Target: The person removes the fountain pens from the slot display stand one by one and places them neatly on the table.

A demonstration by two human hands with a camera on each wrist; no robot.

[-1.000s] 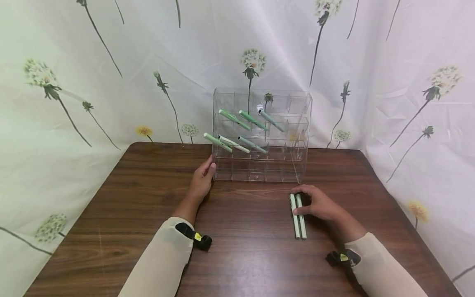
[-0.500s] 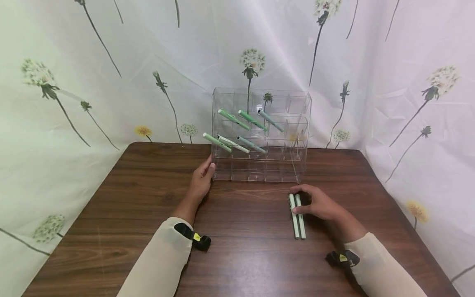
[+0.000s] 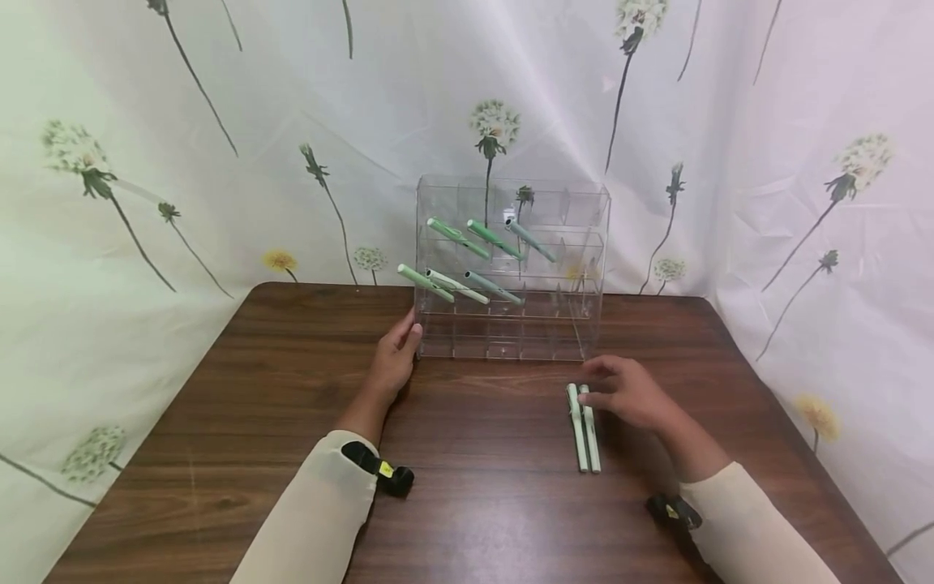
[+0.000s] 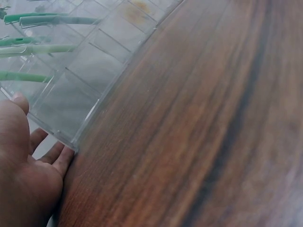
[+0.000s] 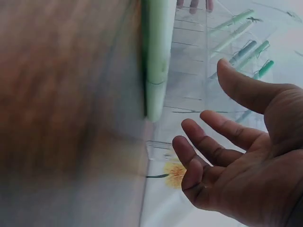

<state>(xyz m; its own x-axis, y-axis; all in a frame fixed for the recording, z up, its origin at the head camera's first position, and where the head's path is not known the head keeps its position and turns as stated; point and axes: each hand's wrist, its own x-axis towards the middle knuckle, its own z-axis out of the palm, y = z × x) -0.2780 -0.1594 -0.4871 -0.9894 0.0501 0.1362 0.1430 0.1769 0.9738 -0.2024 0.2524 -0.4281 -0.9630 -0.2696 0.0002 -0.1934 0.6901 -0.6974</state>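
Two pale green pens (image 3: 581, 438) lie side by side on the table. My right hand (image 3: 627, 393) is just above and right of their capped ends, thumb and fingers spread with nothing held. In the right wrist view its palm and loosely bent fingers (image 5: 210, 146) show apart from a pen (image 5: 158, 56). A transparent acrylic pen rack (image 3: 540, 337) stands at the back of the table. My left hand (image 3: 394, 357) holds its left side near the bottom, thumb at the front edge, fingers (image 4: 52, 153) along the side wall.
Several pens lean in the rack in two tiers: green ones (image 3: 456, 237), a whitish one (image 3: 458, 286) and grey-blue ones (image 3: 531, 239). Behind the brown wooden table (image 3: 292, 389) hangs a white curtain (image 3: 365, 97) printed with dandelions.
My right hand has let go of the two pens, lifting and shifting slightly away, its thumb drawn back from them. The pens stay in place. My left hand keeps still at the rack.
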